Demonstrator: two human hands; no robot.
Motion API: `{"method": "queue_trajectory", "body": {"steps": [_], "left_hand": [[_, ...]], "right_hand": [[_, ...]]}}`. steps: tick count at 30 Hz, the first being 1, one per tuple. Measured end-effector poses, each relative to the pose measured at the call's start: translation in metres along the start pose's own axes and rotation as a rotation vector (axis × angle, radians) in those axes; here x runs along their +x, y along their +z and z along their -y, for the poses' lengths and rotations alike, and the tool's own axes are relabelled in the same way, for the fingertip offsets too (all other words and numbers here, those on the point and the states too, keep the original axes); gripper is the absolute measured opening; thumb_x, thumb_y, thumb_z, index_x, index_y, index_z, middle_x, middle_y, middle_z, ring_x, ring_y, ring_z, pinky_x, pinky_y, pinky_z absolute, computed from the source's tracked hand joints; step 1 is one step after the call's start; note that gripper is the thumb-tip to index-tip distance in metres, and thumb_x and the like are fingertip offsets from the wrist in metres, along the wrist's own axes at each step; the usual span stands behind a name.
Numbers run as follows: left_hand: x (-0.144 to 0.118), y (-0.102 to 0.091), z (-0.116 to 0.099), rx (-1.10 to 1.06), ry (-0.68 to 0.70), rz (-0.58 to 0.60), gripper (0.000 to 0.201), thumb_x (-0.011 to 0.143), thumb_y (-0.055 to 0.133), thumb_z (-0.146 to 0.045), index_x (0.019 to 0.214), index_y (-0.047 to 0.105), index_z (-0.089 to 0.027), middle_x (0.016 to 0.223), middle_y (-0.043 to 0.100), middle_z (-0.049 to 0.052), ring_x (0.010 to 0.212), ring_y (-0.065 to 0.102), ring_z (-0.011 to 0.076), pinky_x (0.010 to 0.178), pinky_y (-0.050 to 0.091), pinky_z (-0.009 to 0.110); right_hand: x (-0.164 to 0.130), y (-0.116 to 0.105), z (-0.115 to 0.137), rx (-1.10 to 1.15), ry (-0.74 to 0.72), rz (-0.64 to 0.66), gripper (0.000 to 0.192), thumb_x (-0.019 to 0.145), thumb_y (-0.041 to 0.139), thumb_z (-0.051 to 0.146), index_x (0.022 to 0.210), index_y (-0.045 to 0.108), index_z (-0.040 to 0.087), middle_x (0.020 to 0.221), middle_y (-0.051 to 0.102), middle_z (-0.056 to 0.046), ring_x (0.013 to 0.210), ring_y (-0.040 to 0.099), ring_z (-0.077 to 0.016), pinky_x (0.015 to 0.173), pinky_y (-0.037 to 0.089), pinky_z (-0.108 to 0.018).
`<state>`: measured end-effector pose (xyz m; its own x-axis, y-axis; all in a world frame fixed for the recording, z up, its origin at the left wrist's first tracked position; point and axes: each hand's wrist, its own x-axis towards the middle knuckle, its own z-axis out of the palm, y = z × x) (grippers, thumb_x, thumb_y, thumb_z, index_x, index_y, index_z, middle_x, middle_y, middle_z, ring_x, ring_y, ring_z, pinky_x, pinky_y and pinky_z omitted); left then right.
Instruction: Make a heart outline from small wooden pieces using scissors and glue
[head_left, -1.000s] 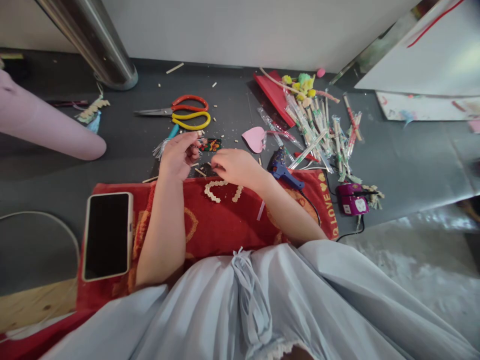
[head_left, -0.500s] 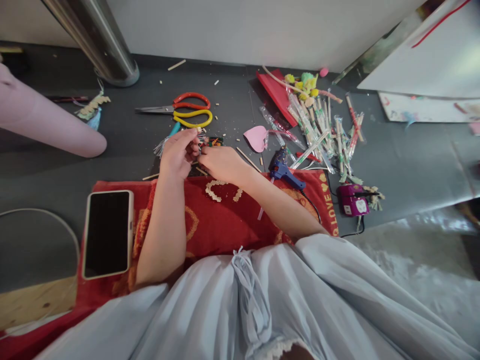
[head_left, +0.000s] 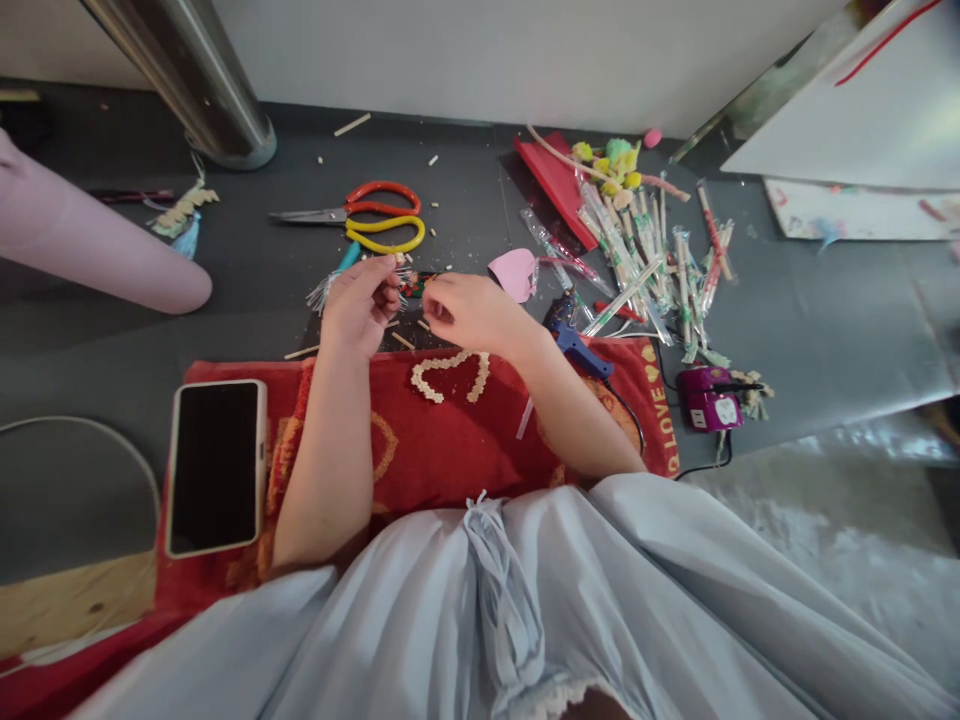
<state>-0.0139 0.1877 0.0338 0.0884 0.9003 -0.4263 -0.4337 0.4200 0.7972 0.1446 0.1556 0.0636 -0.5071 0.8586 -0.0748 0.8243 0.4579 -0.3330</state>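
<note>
My left hand [head_left: 361,305] is closed in a pinch above the dark work surface, with a tiny pale piece showing at its fingertips; its kind is too small to make out. To its right, my right hand [head_left: 484,312] has its fingers curled together, and whatever they may hold is hidden. Between the hands lies a dark, colourfully patterned item [head_left: 417,285], partly covered. A curved strip of small cream pieces [head_left: 429,379] rests on the red cloth [head_left: 427,450] below my right wrist. Scissors [head_left: 346,216] with red and yellow handles lie beyond my left hand.
Right of my hands are a pink heart-shaped piece [head_left: 513,274], a blue glue gun [head_left: 574,345], several wrapped sticks [head_left: 626,255] and a purple power adapter [head_left: 709,400]. A phone [head_left: 216,468] lies left on the cloth. A metal post [head_left: 217,90] stands behind.
My right hand has moved right, away from my left fingertips, uncovering more of the patterned item and the cream strip. My left hand has stayed nearly in place.
</note>
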Motion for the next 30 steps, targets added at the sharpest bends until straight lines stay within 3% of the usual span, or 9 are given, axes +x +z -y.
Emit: {"method": "queue_trajectory", "body": {"steps": [3, 6, 14, 22, 30], "left_hand": [[0.0, 0.001, 0.002, -0.009, -0.015, 0.004, 0.016, 0.085, 0.07, -0.016, 0.07, 0.066, -0.017, 0.055, 0.056, -0.005, 0.042, 0.046, 0.0007, 0.043, 0.037, 0.012], [-0.001, 0.005, 0.004, -0.015, -0.022, 0.034, 0.017, 0.085, 0.07, -0.017, 0.069, 0.066, -0.017, 0.055, 0.055, -0.006, 0.042, 0.044, -0.0002, 0.043, 0.035, 0.011], [-0.01, 0.017, 0.011, -0.112, -0.03, 0.188, 0.02, 0.083, 0.072, -0.018, 0.065, 0.063, -0.016, 0.057, 0.056, -0.005, 0.043, 0.045, 0.0007, 0.043, 0.037, 0.013], [-0.014, 0.023, 0.017, -0.086, -0.032, 0.229, 0.018, 0.084, 0.074, -0.018, 0.068, 0.064, -0.017, 0.056, 0.056, -0.006, 0.043, 0.047, 0.0019, 0.044, 0.038, 0.014], [-0.015, 0.024, 0.019, -0.088, -0.034, 0.25, 0.023, 0.08, 0.077, -0.018, 0.064, 0.061, -0.017, 0.057, 0.057, -0.006, 0.043, 0.049, 0.0016, 0.043, 0.039, 0.013]], "right_hand": [[-0.008, -0.005, -0.015, 0.209, 0.001, -0.136, 0.008, 0.084, 0.054, 0.015, 0.083, 0.062, 0.017, 0.086, 0.068, -0.005, 0.079, 0.06, -0.0145, 0.078, 0.045, -0.028], [-0.014, -0.006, -0.026, 0.437, -0.049, -0.252, 0.007, 0.087, 0.055, 0.022, 0.083, 0.06, 0.018, 0.083, 0.066, -0.002, 0.074, 0.057, -0.0118, 0.074, 0.047, -0.027], [-0.012, 0.007, -0.037, 0.822, -0.198, -0.476, 0.032, 0.096, 0.055, 0.051, 0.088, 0.055, 0.02, 0.085, 0.058, -0.001, 0.077, 0.055, -0.0101, 0.072, 0.049, -0.026], [-0.008, 0.021, -0.04, 0.888, -0.088, -0.492, 0.046, 0.092, 0.051, 0.068, 0.092, 0.054, 0.022, 0.086, 0.056, 0.0, 0.073, 0.055, -0.0098, 0.069, 0.051, -0.027], [-0.011, 0.018, -0.032, 0.641, -0.037, -0.572, 0.041, 0.099, 0.043, 0.06, 0.093, 0.056, 0.022, 0.092, 0.061, -0.003, 0.087, 0.061, -0.0139, 0.082, 0.054, -0.033]]}}
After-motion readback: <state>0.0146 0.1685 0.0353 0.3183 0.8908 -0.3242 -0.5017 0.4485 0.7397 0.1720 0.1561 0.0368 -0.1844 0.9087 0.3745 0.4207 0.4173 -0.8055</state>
